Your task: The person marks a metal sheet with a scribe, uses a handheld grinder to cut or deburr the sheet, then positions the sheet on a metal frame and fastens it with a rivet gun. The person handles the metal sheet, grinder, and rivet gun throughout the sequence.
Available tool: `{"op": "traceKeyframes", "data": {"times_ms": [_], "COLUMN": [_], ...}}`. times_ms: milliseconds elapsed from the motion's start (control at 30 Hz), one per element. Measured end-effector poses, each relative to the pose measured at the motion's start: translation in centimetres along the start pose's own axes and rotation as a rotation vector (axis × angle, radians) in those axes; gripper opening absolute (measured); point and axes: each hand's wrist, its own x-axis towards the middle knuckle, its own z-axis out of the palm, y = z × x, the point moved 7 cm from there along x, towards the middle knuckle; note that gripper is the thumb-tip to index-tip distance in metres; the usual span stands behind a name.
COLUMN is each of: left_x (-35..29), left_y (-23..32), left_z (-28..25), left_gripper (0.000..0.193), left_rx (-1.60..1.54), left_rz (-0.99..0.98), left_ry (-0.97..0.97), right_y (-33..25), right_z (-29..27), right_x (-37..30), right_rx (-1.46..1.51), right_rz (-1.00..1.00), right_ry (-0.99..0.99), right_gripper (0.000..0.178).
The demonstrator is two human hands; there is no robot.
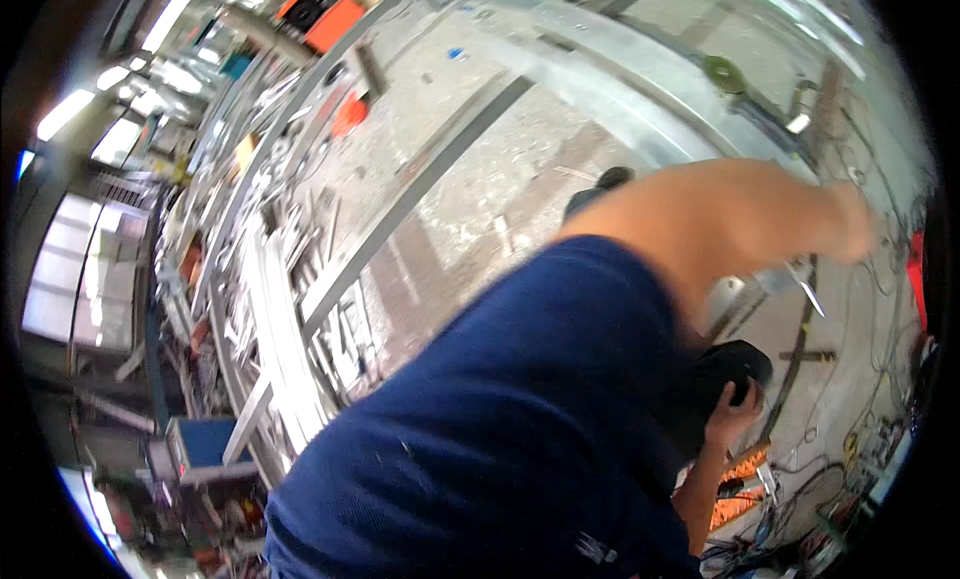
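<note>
My left arm in a navy sleeve reaches across to the right. Motion smears my left hand [848,222], so its fingers and anything in them cannot be made out. A thin shiny metal piece [808,291] shows just below it. Beyond the forearm, a dark tool with a round green disc [722,74], like an angle grinder, lies by a wide grey metal beam [620,79]. Lower down, my right hand [735,416] rests on the dark trouser knee [735,364], fingers apart, with nothing seen in it.
A long metal bar [420,184] crosses the dusty floor. Metal offcuts and strips [265,299] are heaped on the left, near a blue box [210,444]. An orange case [335,19] stands at the far left. Cables [870,349] and an orange patterned item [735,489] lie at right.
</note>
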Motion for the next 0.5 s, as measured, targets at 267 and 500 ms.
{"op": "traceKeyframes", "data": {"times_ms": [267, 500], "left_x": [3.1, 2.0], "left_y": [-6.0, -14.1], "left_z": [-3.4, -0.9], "left_gripper": [0.029, 0.028], "left_rx": [0.058, 0.175], "left_rz": [-0.167, -0.372], "left_ry": [-0.007, -0.133], "right_y": [-4.0, -4.5], "right_z": [-1.4, 0.5], "right_x": [0.8, -0.2], "right_rx": [0.025, -0.015], "right_rz": [-0.004, 0.049], "right_ry": [0.025, 0.074], "right_gripper": [0.039, 0.038]}}
